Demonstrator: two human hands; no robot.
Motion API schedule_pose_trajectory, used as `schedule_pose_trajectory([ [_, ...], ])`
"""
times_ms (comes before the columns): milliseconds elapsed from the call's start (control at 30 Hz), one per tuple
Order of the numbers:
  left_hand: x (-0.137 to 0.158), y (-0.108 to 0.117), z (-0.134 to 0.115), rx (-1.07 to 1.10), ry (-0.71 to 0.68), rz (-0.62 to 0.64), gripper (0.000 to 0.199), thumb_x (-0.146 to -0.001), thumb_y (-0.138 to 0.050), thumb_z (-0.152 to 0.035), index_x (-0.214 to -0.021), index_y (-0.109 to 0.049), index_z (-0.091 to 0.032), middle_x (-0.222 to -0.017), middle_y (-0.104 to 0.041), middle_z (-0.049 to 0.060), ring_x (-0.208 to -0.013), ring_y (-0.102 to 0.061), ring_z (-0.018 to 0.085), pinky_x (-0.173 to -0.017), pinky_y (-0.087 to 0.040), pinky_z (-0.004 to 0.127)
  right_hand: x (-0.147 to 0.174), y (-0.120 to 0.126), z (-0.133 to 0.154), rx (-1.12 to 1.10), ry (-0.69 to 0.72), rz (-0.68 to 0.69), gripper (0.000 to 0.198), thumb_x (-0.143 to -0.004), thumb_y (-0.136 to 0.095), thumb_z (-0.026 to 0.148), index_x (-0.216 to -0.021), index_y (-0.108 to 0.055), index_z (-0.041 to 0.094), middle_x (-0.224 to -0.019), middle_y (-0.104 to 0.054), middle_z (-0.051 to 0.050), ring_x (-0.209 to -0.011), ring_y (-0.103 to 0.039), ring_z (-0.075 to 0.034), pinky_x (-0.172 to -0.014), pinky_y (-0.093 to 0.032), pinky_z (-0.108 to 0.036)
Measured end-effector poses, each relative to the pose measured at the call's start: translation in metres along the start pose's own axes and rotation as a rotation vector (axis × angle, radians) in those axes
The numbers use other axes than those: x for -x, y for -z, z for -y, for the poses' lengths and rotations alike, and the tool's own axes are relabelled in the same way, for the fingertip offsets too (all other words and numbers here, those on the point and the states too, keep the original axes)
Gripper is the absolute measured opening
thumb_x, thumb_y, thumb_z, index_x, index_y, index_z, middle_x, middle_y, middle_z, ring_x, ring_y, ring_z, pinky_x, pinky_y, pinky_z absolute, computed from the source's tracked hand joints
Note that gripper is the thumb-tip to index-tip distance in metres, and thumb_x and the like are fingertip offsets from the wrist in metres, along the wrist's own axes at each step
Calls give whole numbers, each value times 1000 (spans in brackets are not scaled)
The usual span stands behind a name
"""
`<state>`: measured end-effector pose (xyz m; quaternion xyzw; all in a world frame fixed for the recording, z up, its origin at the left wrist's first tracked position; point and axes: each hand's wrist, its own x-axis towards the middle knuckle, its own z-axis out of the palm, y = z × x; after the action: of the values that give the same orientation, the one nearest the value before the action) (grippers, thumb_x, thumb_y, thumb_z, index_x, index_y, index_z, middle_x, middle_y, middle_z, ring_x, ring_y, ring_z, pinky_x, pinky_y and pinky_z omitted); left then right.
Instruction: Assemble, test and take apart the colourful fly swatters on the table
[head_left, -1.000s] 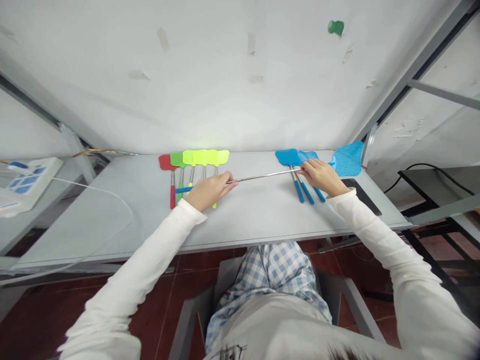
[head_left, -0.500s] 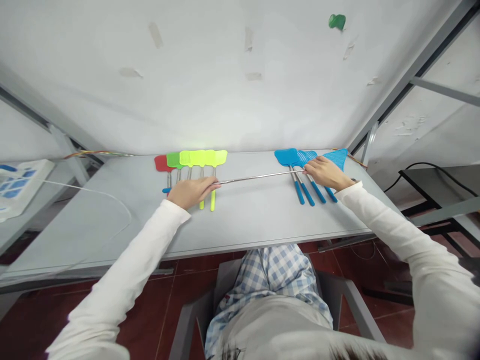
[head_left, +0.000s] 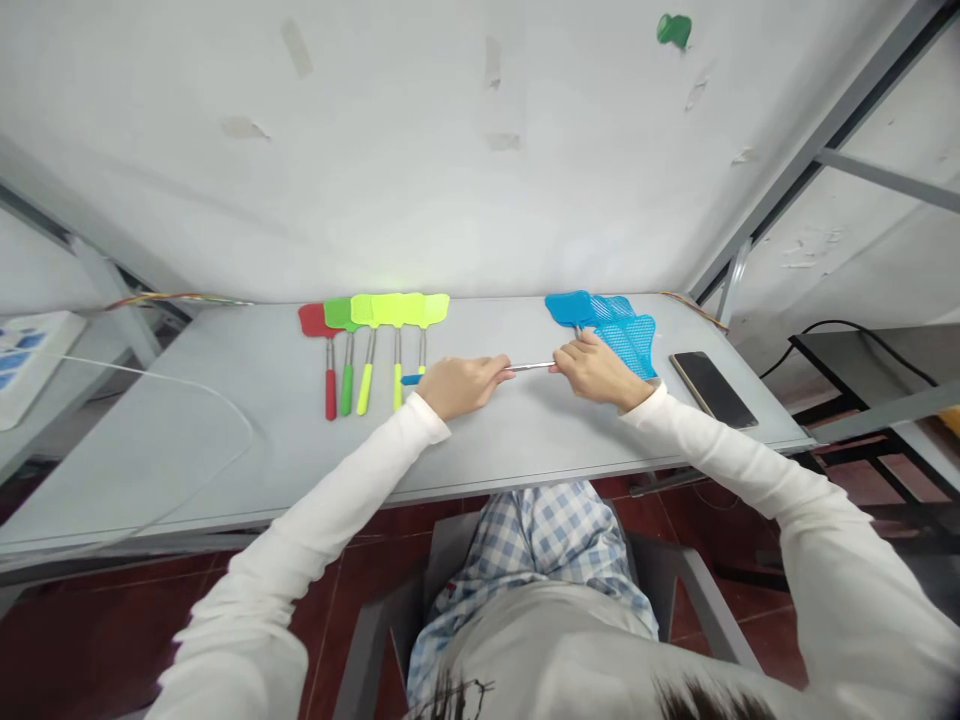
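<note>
Both hands are closed around one blue fly swatter (head_left: pixel 634 343) with a telescopic metal rod, held level above the table. My left hand (head_left: pixel 463 386) grips it near the blue handle, whose end sticks out on the left. My right hand (head_left: pixel 598 371) grips the rod near the perforated head. Only a short length of bare rod shows between my hands. Behind my right hand, other blue fly swatters (head_left: pixel 568 307) overlap, their handles hidden. To the left lie a red fly swatter (head_left: pixel 330 392), a green fly swatter (head_left: pixel 346 388) and several yellow-green fly swatters (head_left: pixel 397 310).
A phone (head_left: pixel 713 388) lies on the grey table (head_left: pixel 300 455) to the right. A thin white cable (head_left: pixel 217 388) curves across the table's left side. Wires (head_left: pixel 180 297) run along the back edge by the wall. Metal frame posts stand at both sides.
My hands have come closer together, and the rod between them has shortened. The blue head moved left with my right hand, leaving the phone in view. The handle moved right with my left hand.
</note>
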<state>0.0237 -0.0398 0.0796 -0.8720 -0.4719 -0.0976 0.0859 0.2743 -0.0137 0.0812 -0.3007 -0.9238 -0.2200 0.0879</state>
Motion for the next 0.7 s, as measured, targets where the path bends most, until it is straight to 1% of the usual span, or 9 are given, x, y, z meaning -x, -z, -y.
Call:
schedule_pose_trajectory([
  [100,-3,2,-19,21,7,26,43,-98,-27,-47,-101,-62,-23,-85,-74,6,-65,-66,19,-50,-30,26,-9,-3,15,-5,27,6,39,-101,-27,28,-83,-59,14,-69,-60,-6,-64,-51,-19,-70,-28,-33],
  [167,-3,3,-22,34,28,26,43,-98,-27,-48,-102,-62,-23,-85,-74,6,-65,-65,18,-51,-30,25,-11,-1,18,0,39,-2,38,-101,-28,30,-85,-59,14,-75,-62,-8,-72,-55,-20,-74,-31,-34],
  [233,-1,5,-17,43,48,15,44,-97,-27,-50,-103,-62,-23,-85,-74,6,-68,-66,19,-52,-30,25,-8,6,14,7,14,-64,35,-100,-31,34,-96,-60,15,-95,-65,-11,-95,-59,-23,-87,-34,-37],
  [267,1,6,-11,46,61,4,45,-97,-27,-50,-103,-62,-23,-86,-74,7,-69,-66,19,-52,-30,26,-5,11,10,3,-34,-124,34,-100,-33,37,-105,-59,15,-108,-64,-13,-109,-56,-25,-95,-32,-40],
  [333,5,8,2,49,90,-24,45,-97,-28,-52,-103,-62,-23,-89,-74,7,-71,-66,19,-54,-31,26,3,20,-2,-58,-226,-270,42,-96,-40,45,-125,-51,17,-131,-53,-15,-132,-41,-30,-107,-25,-48],
  [400,8,10,14,37,124,-54,47,-96,-27,-53,-102,-63,-23,-89,-73,7,-72,-66,20,-55,-31,27,11,26,-16,-243,-468,-376,61,-89,-49,55,-137,-41,18,-141,-45,-16,-138,-33,-34,-109,-23,-55],
  [467,10,12,20,16,135,-76,50,-96,-26,-54,-103,-64,-23,-89,-73,8,-74,-66,21,-55,-31,27,15,26,-26,-588,-638,-382,73,-82,-56,62,-138,-40,18,-138,-49,-16,-132,-41,-34,-107,-33,-56],
  [600,6,10,16,-3,102,-76,51,-96,-26,-54,-106,-66,-24,-91,-74,8,-73,-67,22,-54,-31,28,11,15,-22,-1350,-791,-275,60,-76,-63,62,-119,-59,20,-115,-67,-10,-104,-64,-27,-91,-53,-48],
  [700,0,6,7,2,90,-64,50,-96,-26,-52,-108,-66,-25,-92,-74,7,-70,-66,21,-54,-32,28,2,9,-5,-1533,-864,-376,52,-67,-74,55,-105,-66,21,-108,-70,-7,-97,-68,-24,-89,-56,-43],
])
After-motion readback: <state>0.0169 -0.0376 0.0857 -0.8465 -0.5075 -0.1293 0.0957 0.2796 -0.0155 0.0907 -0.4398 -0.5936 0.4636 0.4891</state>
